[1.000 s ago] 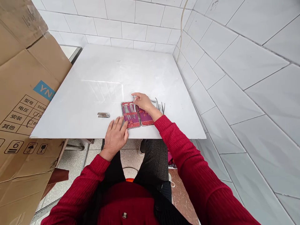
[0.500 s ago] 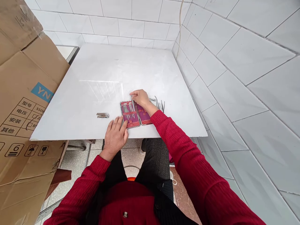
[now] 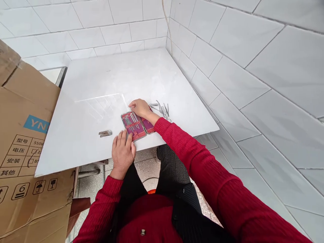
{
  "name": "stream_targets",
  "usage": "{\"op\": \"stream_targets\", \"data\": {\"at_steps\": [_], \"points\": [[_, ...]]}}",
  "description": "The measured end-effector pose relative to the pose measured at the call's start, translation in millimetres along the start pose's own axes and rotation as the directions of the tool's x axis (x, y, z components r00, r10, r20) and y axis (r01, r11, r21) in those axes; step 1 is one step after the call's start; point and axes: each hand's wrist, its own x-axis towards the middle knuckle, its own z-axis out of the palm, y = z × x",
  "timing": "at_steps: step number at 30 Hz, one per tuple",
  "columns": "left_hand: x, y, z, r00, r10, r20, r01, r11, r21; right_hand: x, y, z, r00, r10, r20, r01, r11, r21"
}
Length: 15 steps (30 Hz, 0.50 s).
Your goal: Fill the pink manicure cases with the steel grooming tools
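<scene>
A manicure case (image 3: 135, 135) lies unfolded near the table's front edge, with a purple lining, red trim and several slim metal tools in its left half. My left hand (image 3: 123, 152) rests flat at the case's lower left corner, fingers stretched out and fingertips at its edge. Over the top of the case is my right hand (image 3: 140, 108), thumb and fingers drawn together in a pinch; whatever they hold is too small to make out. That hand and wrist hide part of the right half. Left of the case lies a nail clipper (image 3: 105, 133).
Several loose metal tools (image 3: 163, 109) lie right of the case on the white table (image 3: 101, 77). A large cardboard box (image 3: 15, 111) stands against the table's left side. Tiled walls (image 3: 215, 67) border the back and right.
The camera view has turned, so the table appears tilted and shifted left. Both hands stay at the case; my right hand remains pinched near its top edge.
</scene>
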Motion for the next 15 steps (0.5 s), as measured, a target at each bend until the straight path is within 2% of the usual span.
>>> {"op": "stream_targets", "data": {"at_steps": [4,9,13,15], "points": [[1,-2,2,1.000,0.019,-0.006,-0.019,0.999,0.025,14,-4,-4,0.997,0.061,0.040,-0.061,0.998,0.007],[2,-4,2,1.000,0.031,-0.008,-0.031,1.000,0.002,35,-10,-8,0.977,0.182,0.110,-0.173,0.981,-0.087],[2,-3,2,0.998,0.052,-0.031,-0.051,0.999,0.014,39,-8,-3,0.978,0.185,0.096,-0.175,0.979,-0.103],[2,-3,2,0.997,0.062,-0.039,-0.061,0.998,0.025,35,-4,-1,0.989,0.140,0.049,-0.139,0.990,-0.024]]}}
